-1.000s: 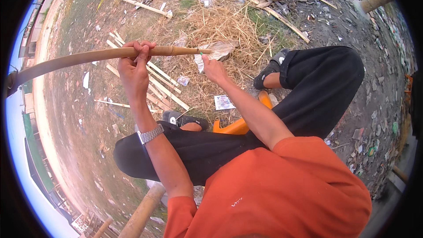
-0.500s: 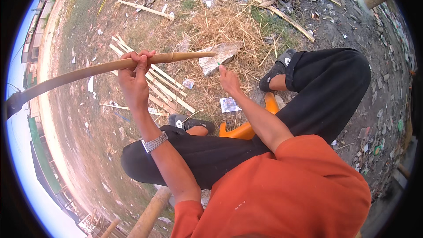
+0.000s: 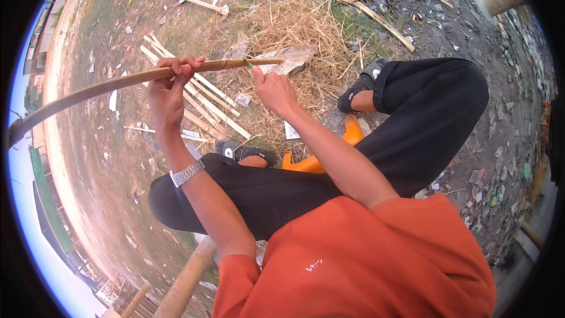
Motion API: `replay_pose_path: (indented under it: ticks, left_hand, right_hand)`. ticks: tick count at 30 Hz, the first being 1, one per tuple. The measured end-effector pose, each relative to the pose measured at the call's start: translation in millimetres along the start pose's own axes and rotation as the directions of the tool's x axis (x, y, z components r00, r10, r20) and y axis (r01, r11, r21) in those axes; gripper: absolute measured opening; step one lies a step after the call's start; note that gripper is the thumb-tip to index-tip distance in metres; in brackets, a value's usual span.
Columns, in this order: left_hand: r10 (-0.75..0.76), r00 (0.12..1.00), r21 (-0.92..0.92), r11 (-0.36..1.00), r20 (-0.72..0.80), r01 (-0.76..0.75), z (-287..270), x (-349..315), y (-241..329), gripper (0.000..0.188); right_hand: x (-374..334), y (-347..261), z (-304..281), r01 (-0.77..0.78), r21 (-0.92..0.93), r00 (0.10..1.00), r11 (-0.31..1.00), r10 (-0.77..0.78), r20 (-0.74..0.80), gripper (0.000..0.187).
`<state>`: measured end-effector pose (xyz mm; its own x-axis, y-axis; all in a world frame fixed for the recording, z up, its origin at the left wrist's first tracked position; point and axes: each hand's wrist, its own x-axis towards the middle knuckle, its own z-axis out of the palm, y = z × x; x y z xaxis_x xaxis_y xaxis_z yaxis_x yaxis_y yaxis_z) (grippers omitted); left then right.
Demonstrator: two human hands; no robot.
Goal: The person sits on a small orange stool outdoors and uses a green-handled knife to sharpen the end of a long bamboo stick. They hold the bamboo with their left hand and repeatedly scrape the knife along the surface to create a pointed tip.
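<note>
My left hand, with a metal watch at the wrist, is wrapped round a long bamboo strip. The strip runs off to the far left, and its pale tip lies over a flat grey stone. My right hand is closed on a small tool with a bit of green showing. That tool is against the bamboo near its joint, short of the tip. Most of the tool is hidden in my fist, so I cannot make out its exact kind.
Several pale split bamboo strips lie on the ground beyond my left knee. Dry straw-like shavings surround the stone. An orange plastic piece sits between my feet. More bamboo lengths lie at the far right, among rubble.
My right hand has moved left and slightly up, from beside the stone onto the bamboo near its joint. My left hand keeps its hold, and the whole view has shifted slightly.
</note>
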<state>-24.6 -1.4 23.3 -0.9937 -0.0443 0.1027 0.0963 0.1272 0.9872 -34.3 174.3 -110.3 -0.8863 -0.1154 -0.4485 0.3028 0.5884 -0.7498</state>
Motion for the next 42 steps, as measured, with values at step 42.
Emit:
replay_pose_path:
  ticks: [42]
  left_hand:
    - [0.126,0.957,0.057,0.992,-0.262,-0.115,15,-13,-11,0.010]
  right_hand:
    - [-14,-29,-2,0.063,0.113,0.996,0.992,-0.069,0.048,0.072]
